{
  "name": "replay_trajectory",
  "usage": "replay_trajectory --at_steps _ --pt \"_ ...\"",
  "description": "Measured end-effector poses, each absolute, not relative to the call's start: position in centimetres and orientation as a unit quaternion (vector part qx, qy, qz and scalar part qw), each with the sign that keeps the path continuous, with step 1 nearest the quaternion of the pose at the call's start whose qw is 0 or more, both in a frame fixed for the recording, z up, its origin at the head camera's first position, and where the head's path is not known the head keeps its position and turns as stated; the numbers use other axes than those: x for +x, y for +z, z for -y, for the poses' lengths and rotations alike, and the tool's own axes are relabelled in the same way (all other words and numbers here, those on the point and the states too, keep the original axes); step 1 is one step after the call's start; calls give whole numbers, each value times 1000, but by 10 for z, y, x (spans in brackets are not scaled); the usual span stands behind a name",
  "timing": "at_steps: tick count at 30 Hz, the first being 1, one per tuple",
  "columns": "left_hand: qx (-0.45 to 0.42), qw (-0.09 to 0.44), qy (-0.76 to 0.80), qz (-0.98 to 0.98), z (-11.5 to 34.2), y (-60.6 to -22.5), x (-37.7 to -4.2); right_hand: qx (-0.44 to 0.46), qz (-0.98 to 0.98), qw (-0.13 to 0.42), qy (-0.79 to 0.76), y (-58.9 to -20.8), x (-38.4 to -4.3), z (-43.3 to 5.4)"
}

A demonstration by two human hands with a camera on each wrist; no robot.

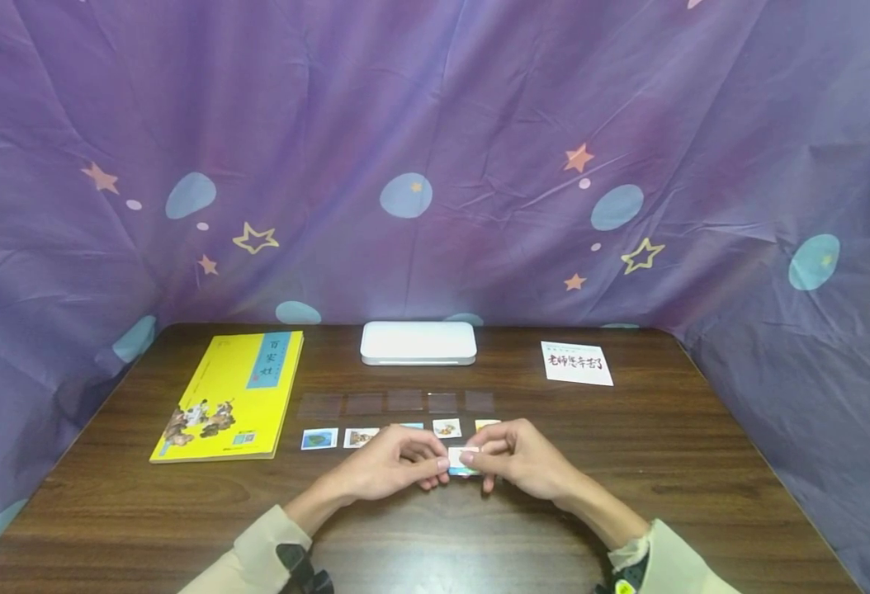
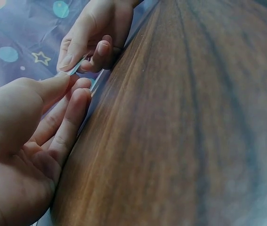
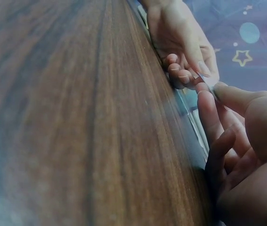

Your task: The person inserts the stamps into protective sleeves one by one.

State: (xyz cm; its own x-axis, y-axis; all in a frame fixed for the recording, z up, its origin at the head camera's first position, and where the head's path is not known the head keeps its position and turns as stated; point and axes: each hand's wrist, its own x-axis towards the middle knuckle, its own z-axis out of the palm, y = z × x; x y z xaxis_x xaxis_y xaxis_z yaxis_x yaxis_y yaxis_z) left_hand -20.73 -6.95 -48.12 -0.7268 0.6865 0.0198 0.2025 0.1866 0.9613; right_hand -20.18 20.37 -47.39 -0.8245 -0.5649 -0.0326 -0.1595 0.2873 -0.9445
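Between both hands, low over the table's middle, is a small stamp-like picture card, white with a blue-green strip along its near edge. My left hand pinches its left side between thumb and fingers. On the other side my right hand pinches it, the thumb lying over its face. The wrist views show the card almost edge-on. Just beyond the hands lies a row of similar cards, among them a blue one and a white-bordered one; some are partly hidden by the fingers.
Behind the cards runs a row of clear plastic sleeves. A yellow book lies at the left, a white flat case at the back, a white printed card at the right. Purple cloth hangs round the wooden table.
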Motion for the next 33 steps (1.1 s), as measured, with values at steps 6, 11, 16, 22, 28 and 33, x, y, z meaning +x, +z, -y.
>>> replay_trajectory --at_steps 6,11,16,22,28,33 --pt "300 213 563 -740 69 -481 -207 -231 -782 184 -550 -474 -202 -204" --pt "299 211 563 -741 69 -481 -206 -229 -783 185 -548 -474 -202 -203" --pt "295 214 570 -737 68 -480 -205 -225 -784 187 -547 -474 -202 -204" --pt "294 213 566 -740 67 -479 -204 -227 -783 191 -548 -474 -202 -205" --pt "291 211 566 -742 66 -477 -203 -227 -782 192 -548 -473 -203 -205" --pt "289 210 563 -746 67 -476 -202 -221 -783 189 -550 -471 -203 -206"
